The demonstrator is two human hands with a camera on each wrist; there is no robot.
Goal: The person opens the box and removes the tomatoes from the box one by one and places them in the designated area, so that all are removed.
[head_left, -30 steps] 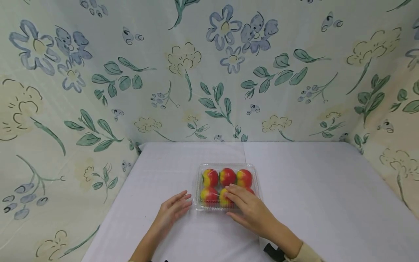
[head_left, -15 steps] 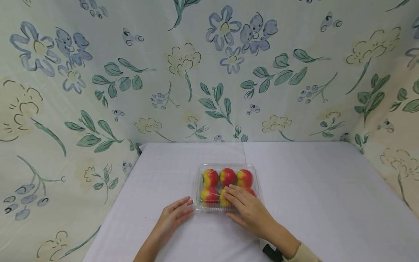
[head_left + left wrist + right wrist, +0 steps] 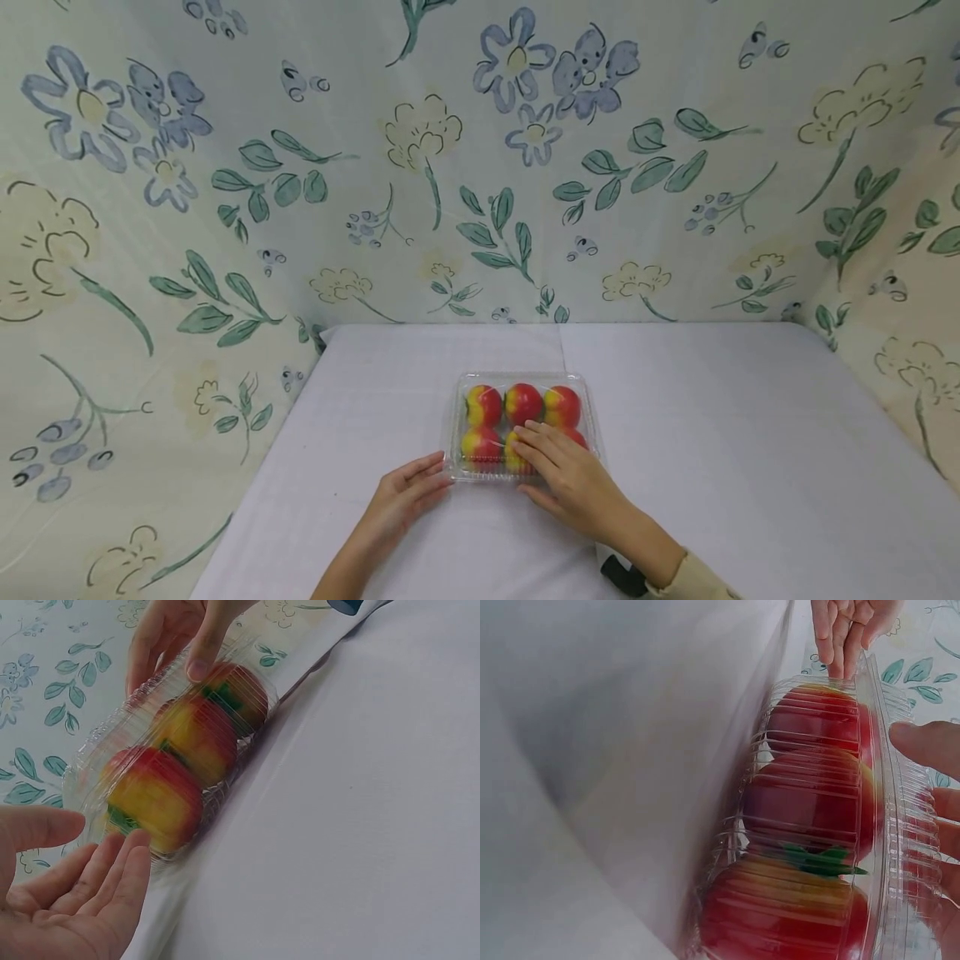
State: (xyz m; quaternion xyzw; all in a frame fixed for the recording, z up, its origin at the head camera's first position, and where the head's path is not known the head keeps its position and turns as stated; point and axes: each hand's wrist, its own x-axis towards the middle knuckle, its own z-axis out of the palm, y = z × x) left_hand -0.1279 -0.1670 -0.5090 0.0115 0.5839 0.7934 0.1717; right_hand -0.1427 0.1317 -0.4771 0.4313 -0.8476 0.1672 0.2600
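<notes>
A clear plastic clamshell box (image 3: 517, 377) rests on the white cloth, its lid closed over several red-and-yellow, apple-like fruits (image 3: 522, 404). Green leaves show on some fruits (image 3: 154, 799) in the left wrist view. My right hand (image 3: 573, 483) lies over the front right of the lid, fingers extended and thumb by the front edge. It covers part of the front row in the head view. At the box's front left corner, my left hand (image 3: 401, 504) has its fingers extended, fingertips right at the side wall. Its thumb stands apart from the fingers in the left wrist view.
White cloth (image 3: 712, 433) covers the table around the box. Floral fabric (image 3: 420, 208) hangs behind the table and along both sides. A black band (image 3: 622, 575) lies at my right wrist, near a beige sleeve (image 3: 690, 579).
My left hand has moved rightward to the box's front left corner. My right hand stays over the lid, and the box keeps its place.
</notes>
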